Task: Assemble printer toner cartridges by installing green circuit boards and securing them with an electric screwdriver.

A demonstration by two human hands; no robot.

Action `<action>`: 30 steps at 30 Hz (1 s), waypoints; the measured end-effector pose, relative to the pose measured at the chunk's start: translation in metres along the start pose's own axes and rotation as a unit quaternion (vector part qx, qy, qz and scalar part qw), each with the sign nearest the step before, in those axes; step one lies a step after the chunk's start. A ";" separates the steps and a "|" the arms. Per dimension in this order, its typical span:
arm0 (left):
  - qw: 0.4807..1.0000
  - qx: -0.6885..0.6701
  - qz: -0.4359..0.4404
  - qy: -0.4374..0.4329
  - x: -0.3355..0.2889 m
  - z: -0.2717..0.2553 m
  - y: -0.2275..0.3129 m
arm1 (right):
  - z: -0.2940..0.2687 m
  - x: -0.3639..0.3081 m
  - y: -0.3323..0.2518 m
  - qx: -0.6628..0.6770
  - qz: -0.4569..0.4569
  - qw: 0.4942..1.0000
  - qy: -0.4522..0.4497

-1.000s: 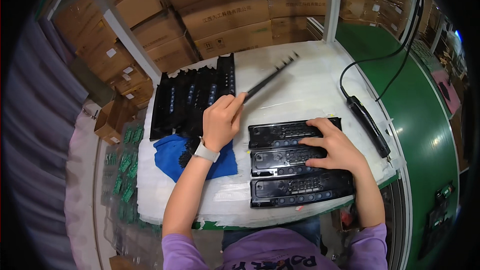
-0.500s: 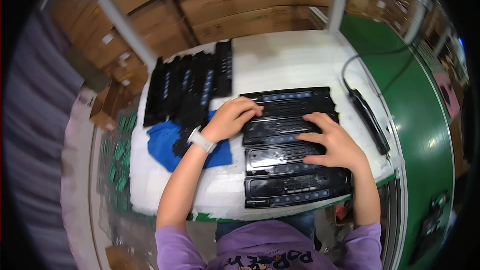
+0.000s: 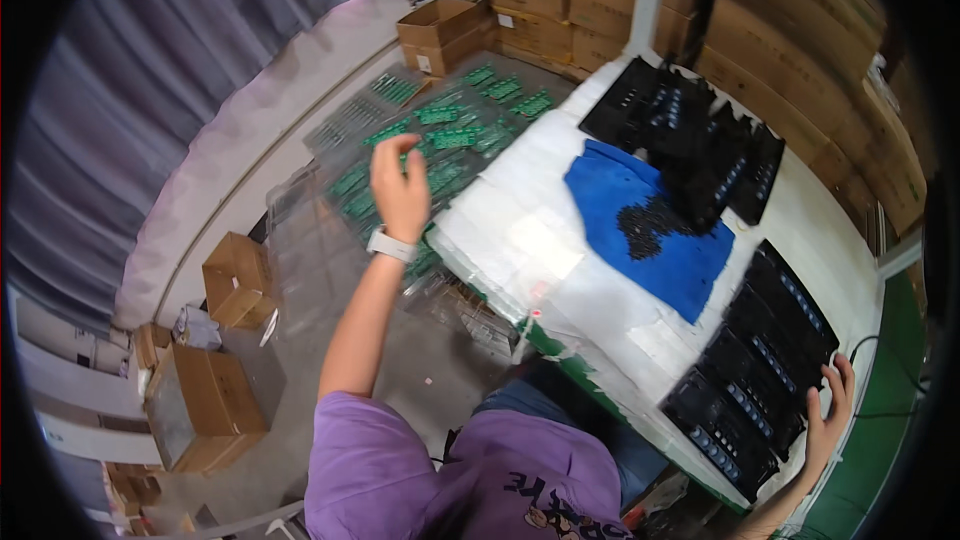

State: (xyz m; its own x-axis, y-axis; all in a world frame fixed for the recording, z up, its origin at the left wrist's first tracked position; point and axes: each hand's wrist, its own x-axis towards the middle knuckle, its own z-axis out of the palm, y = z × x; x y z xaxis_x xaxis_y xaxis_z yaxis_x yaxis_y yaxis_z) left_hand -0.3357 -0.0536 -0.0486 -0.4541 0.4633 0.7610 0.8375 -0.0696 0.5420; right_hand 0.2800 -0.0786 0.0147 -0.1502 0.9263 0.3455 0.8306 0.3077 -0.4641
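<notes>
My left hand (image 3: 400,190) is stretched out over clear plastic trays (image 3: 305,215) to the left of the table. Its thumb stands apart from the fingers, and nothing shows in it. Green circuit boards (image 3: 453,138) lie in the trays just beyond the hand. On the table's right side my right hand (image 3: 830,408) rests with fingers spread at the edge of a row of black plastic panels (image 3: 768,335). Left of these panels lies a blue cloth (image 3: 610,190) bearing a heap of small black pieces (image 3: 640,230), perhaps screws.
More black panels (image 3: 738,165) are piled at the far side of the white-covered table (image 3: 510,215). Cardboard boxes (image 3: 205,390) stand on the floor at left, and an opened carton (image 3: 445,32) sits behind the trays. Stacked cartons (image 3: 790,40) line the back; a cable (image 3: 880,340) runs at right.
My view has swung to the left. The left hand has left the black panels and reached out over the trays of circuit boards. My right hand has shifted to the panels' right edge.
</notes>
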 end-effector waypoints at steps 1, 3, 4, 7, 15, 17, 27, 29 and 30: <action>0.994 0.104 -0.002 -0.037 -0.009 -0.018 -0.051 | -0.003 -0.001 -0.006 -0.007 -0.005 1.000 -0.008; 0.978 0.200 -0.007 -0.066 -0.027 -0.038 -0.120 | -0.010 -0.001 -0.026 -0.020 -0.017 1.000 -0.008; 0.944 0.300 0.001 -0.139 -0.047 -0.045 -0.142 | -0.008 -0.002 -0.043 -0.037 -0.043 0.998 -0.004; 0.911 0.328 -0.058 -0.244 -0.093 -0.060 -0.193 | 0.002 0.002 -0.113 -0.072 -0.067 0.994 -0.047; 0.861 0.342 -0.135 -0.351 -0.040 -0.061 -0.156 | 0.107 0.009 -0.234 0.024 -0.197 0.967 -0.159; 0.901 0.339 -0.044 -0.267 -0.022 -0.029 -0.182 | 0.132 0.015 -0.261 0.016 -0.228 0.957 -0.177; 0.866 0.307 -0.056 -0.392 0.015 0.029 -0.272 | 0.221 0.040 -0.288 0.070 -0.276 0.950 -0.130; 0.901 0.232 -0.073 -0.359 0.013 0.027 -0.278 | 0.229 0.040 -0.290 0.076 -0.263 0.955 -0.115; 0.900 0.231 -0.072 -0.364 0.016 0.031 -0.282 | 0.233 0.041 -0.292 0.071 -0.259 0.958 -0.104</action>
State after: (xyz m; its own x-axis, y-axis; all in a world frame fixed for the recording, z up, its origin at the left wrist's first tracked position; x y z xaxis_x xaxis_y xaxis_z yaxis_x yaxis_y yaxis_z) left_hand -0.5696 0.0008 -0.1997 -0.3893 0.9054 0.1693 0.8991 0.3337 0.2832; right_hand -0.0932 -0.0798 -0.0255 -0.6388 0.6595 0.3962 0.5363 0.7509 -0.3853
